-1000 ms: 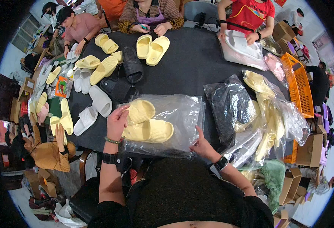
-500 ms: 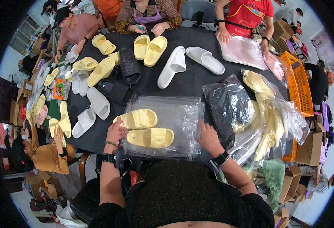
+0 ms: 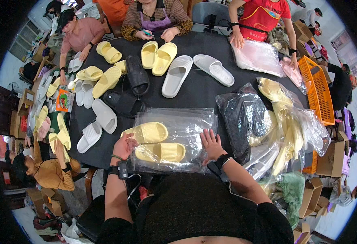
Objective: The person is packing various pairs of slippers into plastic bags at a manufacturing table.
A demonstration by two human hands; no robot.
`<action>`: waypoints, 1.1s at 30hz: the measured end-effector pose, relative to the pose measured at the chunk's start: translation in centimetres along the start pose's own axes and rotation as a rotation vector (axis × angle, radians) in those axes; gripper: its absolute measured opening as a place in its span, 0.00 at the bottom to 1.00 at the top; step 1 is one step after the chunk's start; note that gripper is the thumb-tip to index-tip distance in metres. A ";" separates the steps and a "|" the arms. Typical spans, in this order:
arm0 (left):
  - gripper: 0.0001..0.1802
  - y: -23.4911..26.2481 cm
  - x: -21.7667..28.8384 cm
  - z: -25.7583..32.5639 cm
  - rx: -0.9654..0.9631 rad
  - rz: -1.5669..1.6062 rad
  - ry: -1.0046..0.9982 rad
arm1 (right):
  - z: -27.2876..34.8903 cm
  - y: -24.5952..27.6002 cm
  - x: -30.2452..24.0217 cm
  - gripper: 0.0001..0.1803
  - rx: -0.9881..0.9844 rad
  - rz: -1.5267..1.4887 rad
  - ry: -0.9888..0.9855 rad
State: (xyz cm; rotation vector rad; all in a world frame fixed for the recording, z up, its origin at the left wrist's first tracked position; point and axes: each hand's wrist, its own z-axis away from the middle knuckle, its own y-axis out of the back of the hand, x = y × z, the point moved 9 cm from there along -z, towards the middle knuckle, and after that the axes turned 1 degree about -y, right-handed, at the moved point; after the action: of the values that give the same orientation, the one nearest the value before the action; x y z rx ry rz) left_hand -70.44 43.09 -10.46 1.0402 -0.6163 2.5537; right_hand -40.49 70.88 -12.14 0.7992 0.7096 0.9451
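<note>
Two yellow slippers lie side by side in front of me, the far one (image 3: 150, 132) and the near one (image 3: 162, 152). A clear plastic bag (image 3: 196, 128) covers at least part of them, and the far slipper's heel reaches the bag's left edge. At that edge my left hand (image 3: 124, 146) is closed on the plastic, fingers bent beside the heels. Flat on the right part of the bag rests my right hand (image 3: 213, 146), fingers spread. More clear bags seem to lie underneath; glare hides how the layers run.
Bagged black slippers (image 3: 247, 114) and bagged yellow slippers (image 3: 286, 122) pile up at my right, beside an orange crate (image 3: 317, 89). Loose white slippers (image 3: 90, 137), black slippers (image 3: 137, 75) and grey slippers (image 3: 177, 76) lie beyond. Co-workers' hands (image 3: 238, 40) reach over the table's far and left edges.
My right hand has moved left from the bag's right edge onto the plastic. The left hand stays at the left edge. Across the table, a co-worker's hand has shifted near the pink slippers.
</note>
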 end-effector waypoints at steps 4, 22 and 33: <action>0.14 5.7 -1.2 -0.8 0.147 -0.238 0.020 | -0.2 0.2 -0.5 0.87 0.006 -0.035 0.022; 0.56 -8.3 -3.2 -0.2 -0.486 -1.707 -0.815 | -0.9 -0.9 0.0 0.88 -0.058 0.013 -0.029; 0.20 -11.8 -7.0 -2.6 -0.531 -1.297 -0.728 | -0.9 -0.7 -0.4 0.87 -0.049 0.002 -0.023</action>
State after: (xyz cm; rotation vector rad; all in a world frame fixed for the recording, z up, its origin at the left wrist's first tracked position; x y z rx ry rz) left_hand -62.01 53.66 -13.95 1.4465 -0.4643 0.8329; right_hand -41.06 70.54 -13.08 0.7672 0.6631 0.9504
